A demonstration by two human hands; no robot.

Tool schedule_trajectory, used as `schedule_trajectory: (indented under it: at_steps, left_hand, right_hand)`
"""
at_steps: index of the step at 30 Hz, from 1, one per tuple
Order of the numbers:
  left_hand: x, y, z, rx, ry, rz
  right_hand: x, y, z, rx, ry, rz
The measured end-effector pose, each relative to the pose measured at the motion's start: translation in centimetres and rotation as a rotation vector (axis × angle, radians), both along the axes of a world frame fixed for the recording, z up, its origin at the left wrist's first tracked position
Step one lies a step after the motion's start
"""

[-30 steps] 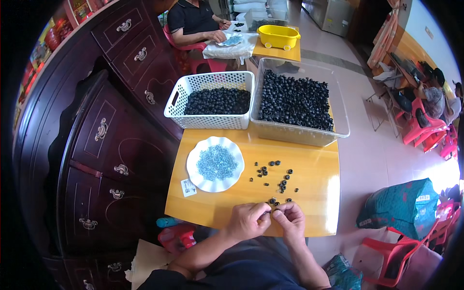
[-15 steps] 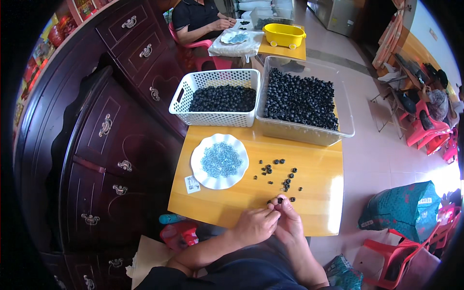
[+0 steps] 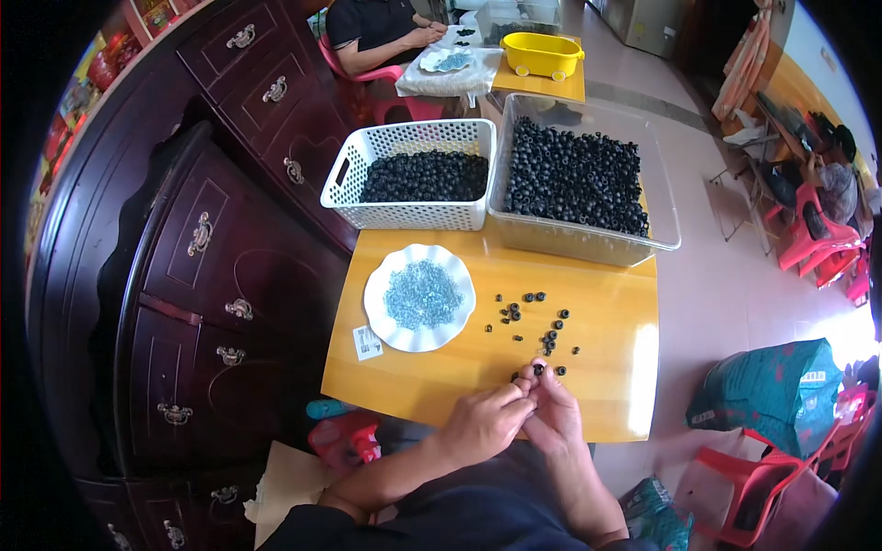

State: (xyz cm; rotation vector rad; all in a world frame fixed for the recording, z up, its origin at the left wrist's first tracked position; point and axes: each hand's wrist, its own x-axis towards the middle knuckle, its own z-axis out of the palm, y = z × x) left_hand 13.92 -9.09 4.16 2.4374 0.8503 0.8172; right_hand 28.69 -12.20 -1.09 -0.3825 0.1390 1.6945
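Observation:
Near the front edge of the wooden table [image 3: 413,381], my two hands meet with their fingertips together. A small round black part with a hole [image 3: 538,370] is pinched in the fingertips of my right hand [image 3: 557,418]. My left hand [image 3: 485,424] is closed against it, its fingers curled; whatever it grips is hidden. Beyond my fingers, several loose black parts [image 3: 557,325] lie scattered on the tabletop, some ring-shaped and some smaller. To the left, a white scalloped plate [image 3: 376,323] carries a heap of tiny clear-bluish pieces [image 3: 423,294].
A white perforated basket [image 3: 413,218] and a clear plastic bin [image 3: 579,241], both holding many black parts, stand along the table's far side. Dark wooden drawers [image 3: 243,193] flank the left. Ahead, another person [image 3: 377,37] sits at a table with a yellow tub [image 3: 542,57].
The view has shifted slightly, so the table items sit a little higher. My hands stay together at the black part, with only small finger movement.

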Motion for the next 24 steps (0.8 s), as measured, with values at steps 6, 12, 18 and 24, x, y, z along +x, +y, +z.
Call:
schedule_trajectory:
  at_steps: [6, 12, 18, 24]
  left_hand:
    - [0.4, 0.6, 1.5, -0.139, -0.041, 0.012]
    - [0.1, 1.8, 2.5, -0.223, -0.179, 0.017]
    - [-0.7, 3.0, 2.7, -0.151, -0.285, 0.056]
    - [-0.2, 3.5, 2.7, -0.118, -0.272, 0.073]
  right_hand:
    - [0.4, 0.1, -1.0, 0.041, 0.039, -0.009]
    - [0.5, 1.1, 1.0, 0.042, 0.105, 0.018]
    - [0.4, 0.3, 0.4, 0.162, 0.069, 0.078]
    - [0.1, -0.2, 1.0, 0.137, 0.034, 0.087]
